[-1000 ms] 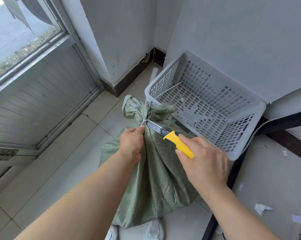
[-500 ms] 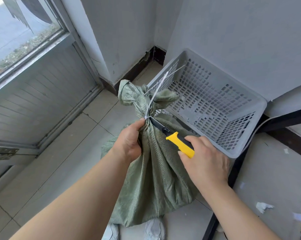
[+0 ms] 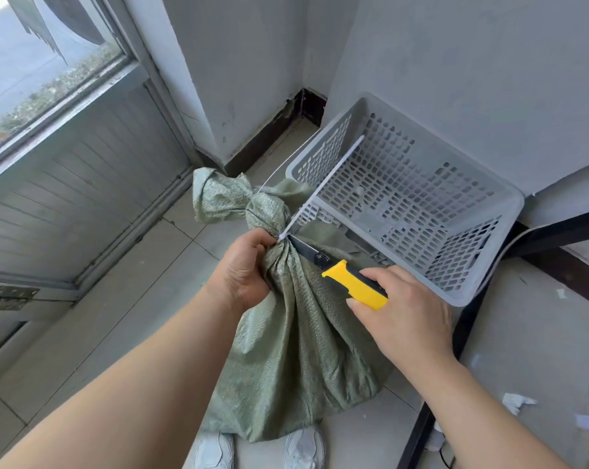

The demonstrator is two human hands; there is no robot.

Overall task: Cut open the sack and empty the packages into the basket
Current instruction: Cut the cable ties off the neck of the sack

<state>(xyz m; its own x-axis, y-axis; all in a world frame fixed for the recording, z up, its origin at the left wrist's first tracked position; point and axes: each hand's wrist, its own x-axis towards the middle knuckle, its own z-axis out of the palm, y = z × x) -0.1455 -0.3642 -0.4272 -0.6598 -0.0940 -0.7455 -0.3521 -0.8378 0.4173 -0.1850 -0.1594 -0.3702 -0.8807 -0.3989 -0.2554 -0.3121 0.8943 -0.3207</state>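
A green woven sack (image 3: 296, 346) stands on the tiled floor, its neck bunched and bound by a white zip tie (image 3: 320, 191) whose long tail sticks up to the right. My left hand (image 3: 242, 269) grips the sack's neck just below the tie. My right hand (image 3: 401, 316) holds a knife with a yellow handle (image 3: 354, 286); the blade tip touches the tie at the neck. A grey perforated plastic basket (image 3: 482, 292) sits tilted just right of the sack. No packages are visible.
A grey wall corner with dark skirting lies behind the sack. A metal door with a window is at the left. A dark table frame (image 3: 462, 333) stands at the right, with paper scraps (image 3: 516, 401) on the floor. My white shoes (image 3: 303, 448) are under the sack.
The sack's neck has been lifted and its floppy top has swung to the left. The zip tie tail now points up to the right. The knife blade stays at the tie.
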